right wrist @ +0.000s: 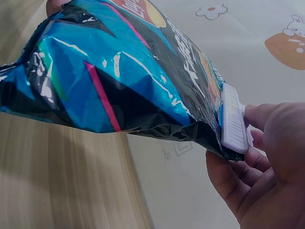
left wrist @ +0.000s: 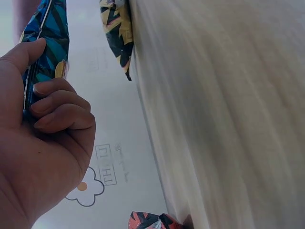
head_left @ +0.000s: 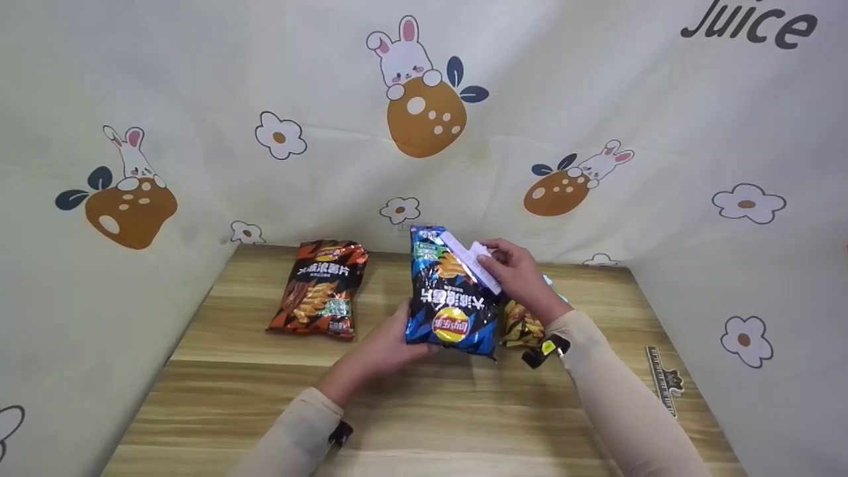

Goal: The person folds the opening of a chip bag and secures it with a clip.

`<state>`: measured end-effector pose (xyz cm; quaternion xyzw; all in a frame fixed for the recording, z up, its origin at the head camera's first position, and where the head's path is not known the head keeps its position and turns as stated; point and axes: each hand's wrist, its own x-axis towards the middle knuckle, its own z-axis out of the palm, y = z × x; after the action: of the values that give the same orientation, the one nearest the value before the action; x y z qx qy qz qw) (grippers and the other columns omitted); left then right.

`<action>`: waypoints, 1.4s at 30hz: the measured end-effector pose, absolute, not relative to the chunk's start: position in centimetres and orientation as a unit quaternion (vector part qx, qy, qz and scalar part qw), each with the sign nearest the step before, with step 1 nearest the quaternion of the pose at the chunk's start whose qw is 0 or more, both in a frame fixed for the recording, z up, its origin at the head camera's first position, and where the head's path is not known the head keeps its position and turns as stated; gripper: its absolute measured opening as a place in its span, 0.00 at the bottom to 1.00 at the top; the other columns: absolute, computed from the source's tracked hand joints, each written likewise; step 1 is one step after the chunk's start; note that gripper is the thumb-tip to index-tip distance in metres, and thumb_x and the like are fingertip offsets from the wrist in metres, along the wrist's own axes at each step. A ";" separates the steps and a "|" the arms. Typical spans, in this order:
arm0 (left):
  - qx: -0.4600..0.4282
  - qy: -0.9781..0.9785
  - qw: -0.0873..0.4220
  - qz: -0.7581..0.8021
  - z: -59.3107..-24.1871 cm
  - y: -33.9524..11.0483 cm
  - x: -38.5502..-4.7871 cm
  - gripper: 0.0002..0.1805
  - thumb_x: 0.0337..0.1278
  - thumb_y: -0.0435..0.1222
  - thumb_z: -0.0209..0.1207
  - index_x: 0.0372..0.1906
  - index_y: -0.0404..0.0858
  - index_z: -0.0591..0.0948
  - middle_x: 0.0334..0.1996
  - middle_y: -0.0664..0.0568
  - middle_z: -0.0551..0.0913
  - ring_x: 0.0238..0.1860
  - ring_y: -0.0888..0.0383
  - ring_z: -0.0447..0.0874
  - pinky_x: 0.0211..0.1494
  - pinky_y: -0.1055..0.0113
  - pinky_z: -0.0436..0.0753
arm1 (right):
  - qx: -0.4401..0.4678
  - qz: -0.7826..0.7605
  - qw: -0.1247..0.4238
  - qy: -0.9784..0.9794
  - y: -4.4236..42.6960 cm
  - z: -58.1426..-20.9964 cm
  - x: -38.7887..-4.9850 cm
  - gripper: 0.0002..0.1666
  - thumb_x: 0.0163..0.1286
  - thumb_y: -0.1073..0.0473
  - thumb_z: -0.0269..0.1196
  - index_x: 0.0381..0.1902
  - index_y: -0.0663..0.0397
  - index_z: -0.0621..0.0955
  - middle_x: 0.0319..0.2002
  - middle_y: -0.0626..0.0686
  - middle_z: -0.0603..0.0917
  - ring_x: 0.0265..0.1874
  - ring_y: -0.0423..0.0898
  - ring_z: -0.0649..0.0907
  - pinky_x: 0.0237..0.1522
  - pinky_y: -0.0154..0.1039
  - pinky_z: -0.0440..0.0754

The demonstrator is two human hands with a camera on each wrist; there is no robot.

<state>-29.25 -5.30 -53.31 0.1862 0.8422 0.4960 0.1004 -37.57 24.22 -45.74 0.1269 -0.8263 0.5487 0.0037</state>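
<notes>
A person in cream sleeves holds a blue Lay's chip bag (head_left: pixel 454 291) above a wood-grain table (head_left: pixel 265 397), working a white bag clip (head_left: pixel 470 260) at its far right corner. The left hand (head_left: pixel 391 338) grips the bag by its near left side, thumb and curled fingers around the edge. The right hand (head_left: pixel 513 265) pinches the clip, thumb against its handle, other fingers tucked behind the corner. The clip's ridged bar slants along that corner; from where I stand, I cannot tell whether it has bitten down fully.

On the tabletop, an orange-red Lay's chip bag (head_left: pixel 318 289) lies well apart to the left. A yellow chip bag (head_left: pixel 523 324) sits to the right, partly hidden by the right hand and the blue bag. A dark bag clip (head_left: pixel 661 381) lies near the table's right edge, out of either hand's hold.

The step in hand looks to be seating the white clip. The next move would seem to call for a steady left hand, the corner lying flat between the clip's bars and a firm squeeze; a crumpled fold could let it slip.
</notes>
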 end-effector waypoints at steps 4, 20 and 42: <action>0.188 0.838 0.096 0.504 -53.1 -5.2 -29.7 0.59 0.63 0.49 0.78 0.89 0.43 0.54 0.80 0.43 0.72 0.77 0.44 0.74 0.81 0.42 0.70 | 0.121 0.551 -0.014 -0.826 24.3 -45.6 -38.1 0.24 0.84 0.45 0.67 0.69 0.50 0.84 0.47 0.58 0.89 0.44 0.53 0.89 0.45 0.39 0.90; 0.184 0.831 0.076 0.520 -52.1 -4.9 -30.8 0.53 0.61 0.43 0.79 0.85 0.38 0.62 0.76 0.40 0.75 0.74 0.41 0.77 0.80 0.42 0.73 | 0.124 0.523 -0.009 -0.843 23.8 -44.4 -40.2 0.23 0.84 0.49 0.67 0.69 0.52 0.85 0.46 0.57 0.91 0.42 0.50 0.88 0.44 0.37 0.87; 0.158 0.839 0.079 0.515 -51.4 -4.9 -31.6 0.55 0.61 0.46 0.79 0.86 0.39 0.61 0.78 0.40 0.75 0.74 0.43 0.77 0.80 0.43 0.73 | 0.112 0.522 -0.026 -0.845 23.4 -43.9 -41.5 0.24 0.84 0.45 0.66 0.71 0.47 0.84 0.50 0.57 0.89 0.47 0.53 0.88 0.47 0.41 0.88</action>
<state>-31.62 -4.92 -51.40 0.1576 0.8392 0.5146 0.0785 -41.50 23.37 -43.86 0.1118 -0.8454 0.5216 -0.0262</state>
